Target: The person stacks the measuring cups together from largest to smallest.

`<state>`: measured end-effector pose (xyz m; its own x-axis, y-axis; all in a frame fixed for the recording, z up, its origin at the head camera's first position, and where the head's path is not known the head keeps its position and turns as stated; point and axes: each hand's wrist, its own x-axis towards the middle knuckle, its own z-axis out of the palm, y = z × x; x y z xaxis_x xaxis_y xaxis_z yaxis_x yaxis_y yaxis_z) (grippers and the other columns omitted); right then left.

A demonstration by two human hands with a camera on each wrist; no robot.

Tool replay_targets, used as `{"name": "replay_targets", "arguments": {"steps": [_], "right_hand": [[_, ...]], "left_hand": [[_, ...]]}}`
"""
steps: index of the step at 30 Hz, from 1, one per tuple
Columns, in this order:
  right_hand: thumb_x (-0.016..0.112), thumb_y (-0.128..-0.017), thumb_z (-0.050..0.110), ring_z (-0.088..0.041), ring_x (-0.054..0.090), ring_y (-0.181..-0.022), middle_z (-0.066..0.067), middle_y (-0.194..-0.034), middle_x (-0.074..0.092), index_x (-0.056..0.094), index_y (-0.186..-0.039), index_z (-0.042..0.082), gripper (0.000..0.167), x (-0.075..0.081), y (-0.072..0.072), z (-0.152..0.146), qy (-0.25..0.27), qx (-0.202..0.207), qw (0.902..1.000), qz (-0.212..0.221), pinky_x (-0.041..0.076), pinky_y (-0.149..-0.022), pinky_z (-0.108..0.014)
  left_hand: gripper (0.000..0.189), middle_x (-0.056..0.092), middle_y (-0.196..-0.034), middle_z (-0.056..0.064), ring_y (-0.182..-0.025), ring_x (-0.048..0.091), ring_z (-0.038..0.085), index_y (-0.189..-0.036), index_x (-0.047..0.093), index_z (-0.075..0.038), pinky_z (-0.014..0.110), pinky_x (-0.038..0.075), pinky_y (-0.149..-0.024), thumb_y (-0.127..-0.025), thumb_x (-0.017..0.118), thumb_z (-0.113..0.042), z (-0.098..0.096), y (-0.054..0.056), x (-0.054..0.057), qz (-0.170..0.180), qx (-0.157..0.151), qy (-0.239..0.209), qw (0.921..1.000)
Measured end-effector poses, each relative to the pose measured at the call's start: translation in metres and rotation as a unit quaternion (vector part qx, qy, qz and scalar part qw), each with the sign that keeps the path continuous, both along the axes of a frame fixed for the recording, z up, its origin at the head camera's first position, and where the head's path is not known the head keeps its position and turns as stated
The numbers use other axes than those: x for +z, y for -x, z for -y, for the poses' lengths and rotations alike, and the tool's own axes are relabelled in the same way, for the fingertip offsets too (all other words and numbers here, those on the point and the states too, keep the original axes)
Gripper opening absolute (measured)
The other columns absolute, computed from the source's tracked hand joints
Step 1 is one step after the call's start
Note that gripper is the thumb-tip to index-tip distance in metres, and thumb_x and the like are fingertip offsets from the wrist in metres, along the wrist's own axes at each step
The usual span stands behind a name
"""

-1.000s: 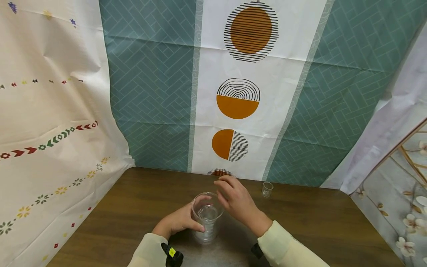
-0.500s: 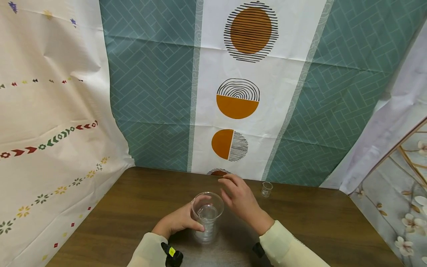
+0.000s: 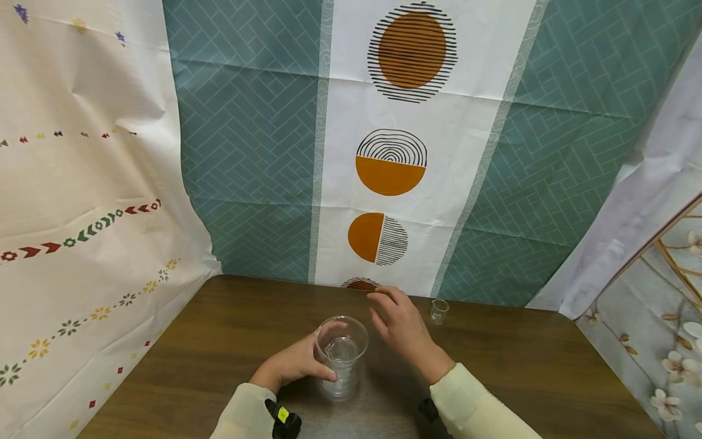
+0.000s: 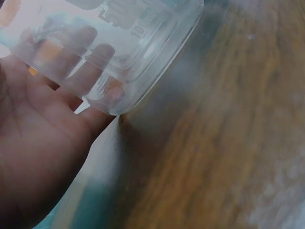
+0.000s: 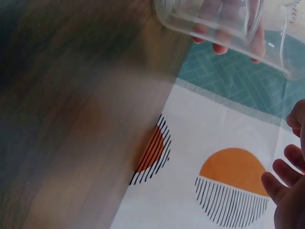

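Note:
A large clear beaker [image 3: 339, 389] stands on the table at the front middle. Another, smaller clear rim [image 3: 342, 361] shows inside it, so glassware is nested there. My left hand [image 3: 296, 364] wraps round the large beaker's left side, thumb in front and fingers behind. Through the wall in the left wrist view, those fingers and printed volume marks on the beaker [image 4: 138, 59] are visible. Just right of the rim, my right hand [image 3: 400, 326] hovers with loosely bent fingers and holds nothing. In the right wrist view its fingers [image 5: 286, 174] are apart from the beaker.
A small clear beaker [image 3: 439, 311] stands near the back edge of the brown wooden table [image 3: 504, 366], beyond my right hand. A patterned teal and white curtain [image 3: 263, 183] hangs behind the table, with a cream cloth [image 3: 93, 201] along the left side.
My right hand has moved a little to the right, away from the large beaker's rim. The left hand and the beaker have stayed in place.

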<state>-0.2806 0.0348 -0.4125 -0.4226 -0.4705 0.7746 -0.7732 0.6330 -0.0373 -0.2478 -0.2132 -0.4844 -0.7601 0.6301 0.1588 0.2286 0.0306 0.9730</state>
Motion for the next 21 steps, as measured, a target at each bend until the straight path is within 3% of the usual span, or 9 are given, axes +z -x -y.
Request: {"name": "replay_targets", "arguments": {"steps": [7,21], "right_hand": [[0.077,-0.079,0.011,-0.024,0.062,-0.1,-0.009,-0.11,0.064,0.068,-0.111,0.011,0.032,-0.0012,0.0024,-0.0043,-0.001,-0.013,0.9998,0.015,0.054,-0.087,-0.041],[0.076,-0.08,0.01,-0.023,0.062,-0.1,-0.006,-0.11,0.063,0.068,-0.11,0.012,0.032,-0.0017,0.0039,-0.0077,0.02,-0.032,0.9986,0.036,0.054,-0.087,-0.041]], "left_hand": [[0.094,0.042,-0.147,0.018,-0.123,0.051,0.015,-0.147,0.028,-0.016,0.022,0.042,-0.099,-0.073,0.084,-0.022,-0.0006,-0.0003,0.0005,0.002,-0.005,0.0,1.0],[0.091,0.043,-0.147,0.015,-0.125,0.051,0.019,-0.146,0.031,-0.021,0.024,0.043,-0.099,-0.073,0.084,-0.022,-0.0004,-0.0001,-0.0001,0.005,-0.003,-0.004,1.0]]}}
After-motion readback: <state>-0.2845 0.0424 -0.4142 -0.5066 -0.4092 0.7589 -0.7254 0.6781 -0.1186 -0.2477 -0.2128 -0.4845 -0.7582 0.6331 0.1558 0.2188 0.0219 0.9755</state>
